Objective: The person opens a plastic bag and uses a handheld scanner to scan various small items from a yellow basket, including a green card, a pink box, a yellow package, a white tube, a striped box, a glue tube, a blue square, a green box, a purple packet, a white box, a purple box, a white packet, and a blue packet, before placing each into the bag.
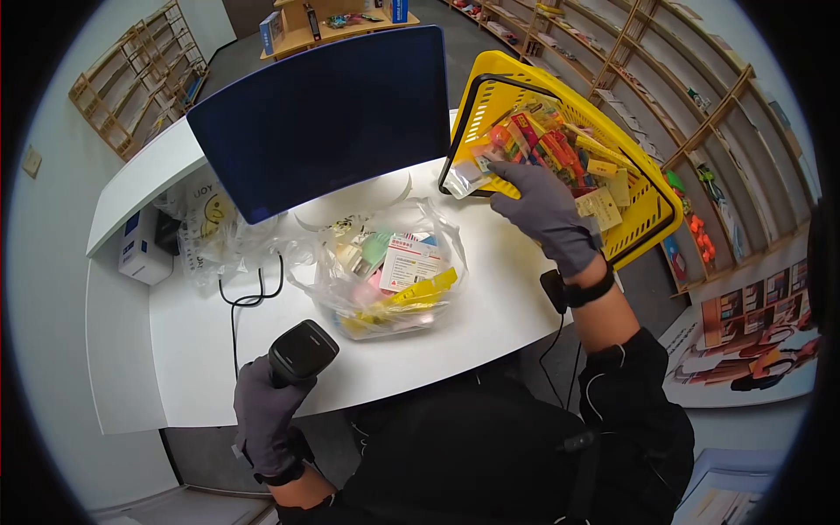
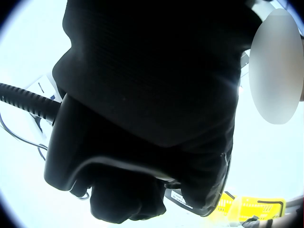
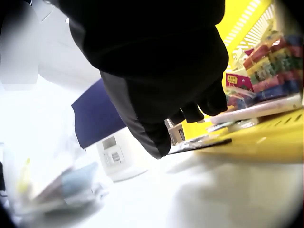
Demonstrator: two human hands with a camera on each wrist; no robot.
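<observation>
My gloved left hand (image 1: pixel 267 407) grips a black handheld barcode scanner (image 1: pixel 304 352) by its handle, near the front edge of the white table. In the left wrist view the dark glove hides much of the scanner. My gloved right hand (image 1: pixel 547 214) reaches over the near side of a yellow shopping basket (image 1: pixel 500 63). Its thumb and fingers pinch a small clear plastic packet (image 1: pixel 465 179) at the basket's left corner; the packet's contents are unclear. Colourful packaged goods (image 1: pixel 556 149) fill the basket. Between the hands stands a clear plastic bag (image 1: pixel 404 319) with several items inside.
A dark monitor (image 1: pixel 324 122) stands behind the bag. Crumpled plastic bags (image 1: pixel 206 227) and a white box (image 1: pixel 144 249) lie at the left, beside a looped black cable (image 1: pixel 249 300). Wooden shelves (image 1: pixel 612 66) line the room beyond the table (image 1: pixel 490 289).
</observation>
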